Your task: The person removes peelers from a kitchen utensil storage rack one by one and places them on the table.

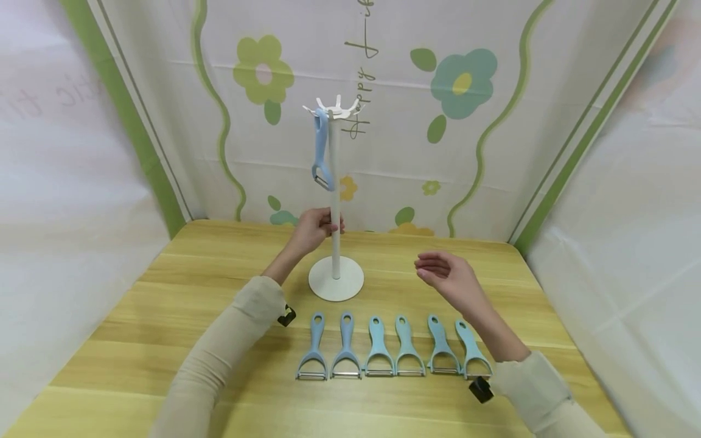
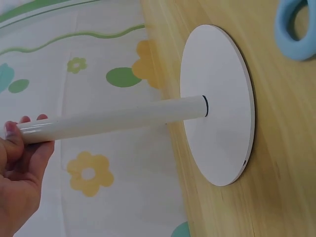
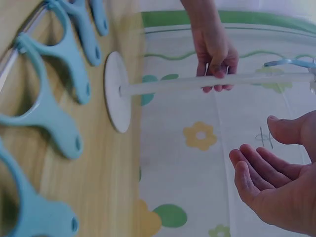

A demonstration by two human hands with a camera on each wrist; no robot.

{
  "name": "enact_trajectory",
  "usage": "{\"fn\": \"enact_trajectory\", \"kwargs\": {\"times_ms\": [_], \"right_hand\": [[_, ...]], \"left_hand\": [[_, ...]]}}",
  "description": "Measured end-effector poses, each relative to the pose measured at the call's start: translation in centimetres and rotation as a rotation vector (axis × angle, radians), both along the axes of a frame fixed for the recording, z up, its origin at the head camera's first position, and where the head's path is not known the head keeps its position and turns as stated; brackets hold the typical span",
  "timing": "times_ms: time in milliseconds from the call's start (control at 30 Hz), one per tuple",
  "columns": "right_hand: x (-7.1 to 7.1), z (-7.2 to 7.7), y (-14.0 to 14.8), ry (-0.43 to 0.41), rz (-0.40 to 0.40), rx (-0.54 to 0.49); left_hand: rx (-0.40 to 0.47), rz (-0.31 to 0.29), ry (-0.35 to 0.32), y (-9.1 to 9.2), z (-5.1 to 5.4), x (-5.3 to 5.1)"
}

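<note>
A white stand with a round base (image 1: 336,291) and several hooks on top rises from the wooden table. My left hand (image 1: 314,230) grips its pole (image 1: 336,243) partway up; in the left wrist view the thumb and fingers (image 2: 42,148) wrap around it. From one hook hangs a blue peeler (image 1: 321,149), blade end down. To the right of the stand, my right hand (image 1: 450,277) hovers above the table with relaxed, slightly bent fingers and nothing in it. The right wrist view shows that palm (image 3: 281,192) bare.
Several peelers lie in a row in front of the stand, handles pointing away: bluer ones such as this peeler (image 1: 346,347) at left, paler turquoise ones like this peeler (image 1: 405,347) rightward. Behind the table (image 1: 164,340) hangs a flower-printed cloth (image 1: 383,170), with white cloth on both sides.
</note>
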State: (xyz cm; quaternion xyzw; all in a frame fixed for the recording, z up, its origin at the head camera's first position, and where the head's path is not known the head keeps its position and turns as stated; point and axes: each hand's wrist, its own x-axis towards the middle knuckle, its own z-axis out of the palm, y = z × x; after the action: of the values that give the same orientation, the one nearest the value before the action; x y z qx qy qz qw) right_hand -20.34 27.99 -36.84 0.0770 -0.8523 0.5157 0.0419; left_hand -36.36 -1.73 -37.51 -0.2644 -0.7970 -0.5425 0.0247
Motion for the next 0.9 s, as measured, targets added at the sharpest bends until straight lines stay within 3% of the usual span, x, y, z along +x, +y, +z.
{"fn": "enact_trajectory", "kwargs": {"times_ms": [533, 900], "right_hand": [[-3.4, 4.7, -5.5, 0.13, 0.053, -0.117], [-5.6, 8.7, -9.5, 0.257, 0.099, -0.139]], "left_hand": [[-0.002, 0.138, 0.117, 1.0, -0.3, 1.0], [-0.026, 0.185, 0.145, 1.0, -0.2, 1.5]]}}
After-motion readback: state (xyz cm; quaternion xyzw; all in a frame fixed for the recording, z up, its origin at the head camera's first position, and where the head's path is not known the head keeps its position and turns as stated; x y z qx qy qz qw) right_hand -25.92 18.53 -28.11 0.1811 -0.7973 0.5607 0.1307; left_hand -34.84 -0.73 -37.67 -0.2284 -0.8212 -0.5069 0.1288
